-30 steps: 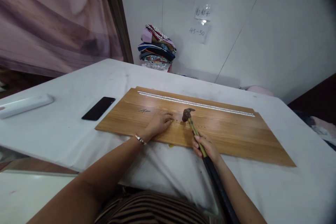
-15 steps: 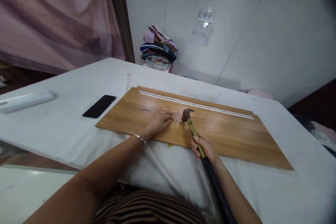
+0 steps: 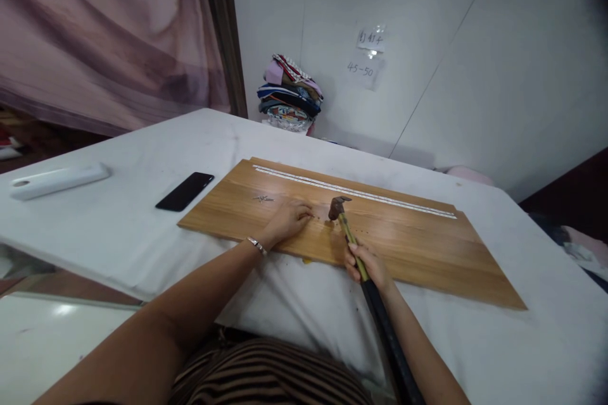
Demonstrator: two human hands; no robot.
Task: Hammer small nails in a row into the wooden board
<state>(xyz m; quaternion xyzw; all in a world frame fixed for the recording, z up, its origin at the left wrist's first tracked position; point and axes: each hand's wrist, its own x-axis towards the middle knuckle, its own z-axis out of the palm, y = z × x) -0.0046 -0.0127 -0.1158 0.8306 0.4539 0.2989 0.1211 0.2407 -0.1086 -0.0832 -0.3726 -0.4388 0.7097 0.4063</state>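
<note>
Wooden board point(image 3: 427, 253) lying flat on the white-covered bench point(image 3: 128, 234). Two narrow pale strips point(image 3: 356, 193) run side by side along its far portion. Hammer point(image 3: 377, 310), slanting up and leftward: the right grip point(image 3: 369, 266) is closed around its yellowish shaft, and the rust-brown head lies over the board, contact undetermined. Dark phone point(image 3: 185, 191), flat on the bench near the board's left end. Left grip point(image 3: 288, 220), resting on the board, fingertips just left of the hammer head; whether they pinch anything cannot be told. Loose nails point(image 3: 265, 199), clustered on the board near the left grip. Small dark dots point(image 3: 363, 231), rowed right of the hammer head.
</note>
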